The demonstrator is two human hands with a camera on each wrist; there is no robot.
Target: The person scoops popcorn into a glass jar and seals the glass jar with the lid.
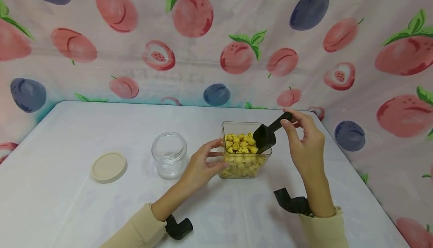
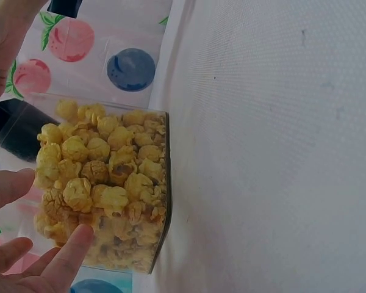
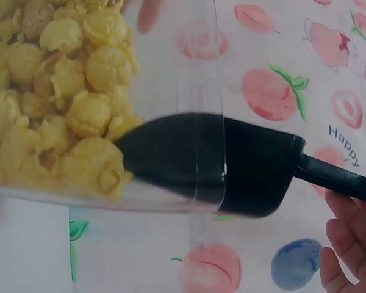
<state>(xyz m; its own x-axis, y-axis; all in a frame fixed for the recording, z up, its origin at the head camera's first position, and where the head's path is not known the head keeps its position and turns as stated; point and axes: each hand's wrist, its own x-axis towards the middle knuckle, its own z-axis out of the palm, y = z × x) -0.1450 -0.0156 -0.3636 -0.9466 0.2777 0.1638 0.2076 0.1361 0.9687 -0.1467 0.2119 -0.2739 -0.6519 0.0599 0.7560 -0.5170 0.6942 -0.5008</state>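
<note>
My right hand (image 1: pixel 307 142) pinches the end of a black scoop (image 1: pixel 265 137) by its handle. The scoop slants down into a clear square container (image 1: pixel 223 129), its tip at the yellow popcorn (image 1: pixel 241 142) inside. In the right wrist view the scoop (image 3: pixel 256 165) shows partly through the container's wall, with its tip against the popcorn (image 3: pixel 85 116). My left hand (image 1: pixel 203 161) rests its spread fingers and thumb along the container's left side and front. In the left wrist view popcorn (image 2: pixel 110 177) fills the lower part of the container.
An uncovered clear round jar (image 1: pixel 169 154) stands left of the container. Farther left, a beige round lid (image 1: pixel 109 167) lies flat on the white table (image 1: pixel 67 203). A fruit-print cloth (image 1: pixel 193 64) hangs behind and at the right. Black curved mounts (image 1: pixel 292 201) sit at both wrists.
</note>
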